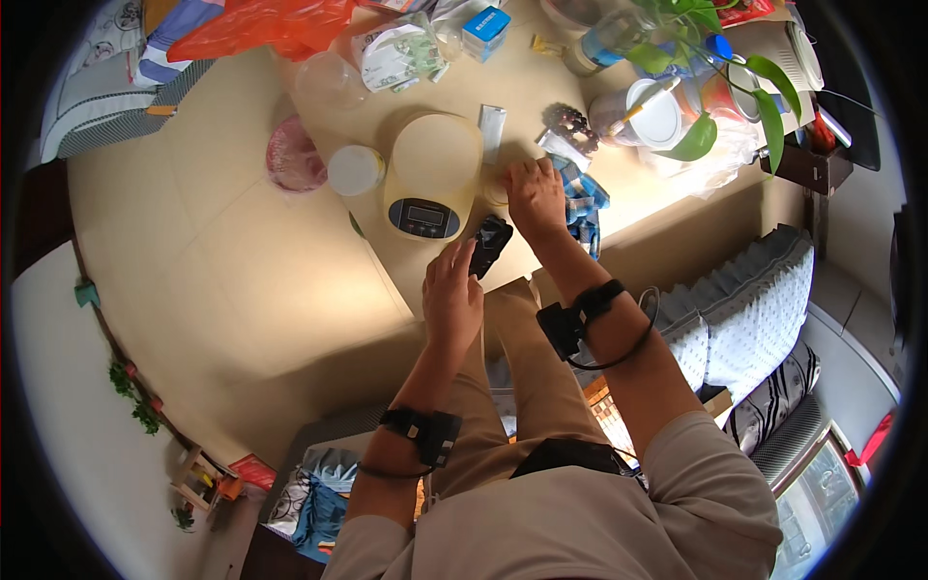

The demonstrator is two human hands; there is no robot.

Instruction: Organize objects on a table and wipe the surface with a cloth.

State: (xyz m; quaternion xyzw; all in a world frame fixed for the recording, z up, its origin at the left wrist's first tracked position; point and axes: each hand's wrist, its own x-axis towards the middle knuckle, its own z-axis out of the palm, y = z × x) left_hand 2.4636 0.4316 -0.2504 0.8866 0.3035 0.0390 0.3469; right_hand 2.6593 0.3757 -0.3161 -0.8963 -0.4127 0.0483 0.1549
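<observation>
My left hand is by the table's near edge, its fingers extended and its thumb apart. Its fingertips reach the left edge of a glossy black object; whether they touch it is unclear. Just beyond is a cream kitchen scale with a dark display panel and a bare round platform. My right hand rests to the right of the scale, fingers curled down. A small clear round item shows at its left side, and a blue plaid cloth lies against its right. What is under its fingers is hidden.
Left of the scale are a white-lidded jar and a pink dish. A white packet and a beaded bracelet lie beyond. Jars, bottles and a trailing plant crowd the right. Red plastic bag at far left.
</observation>
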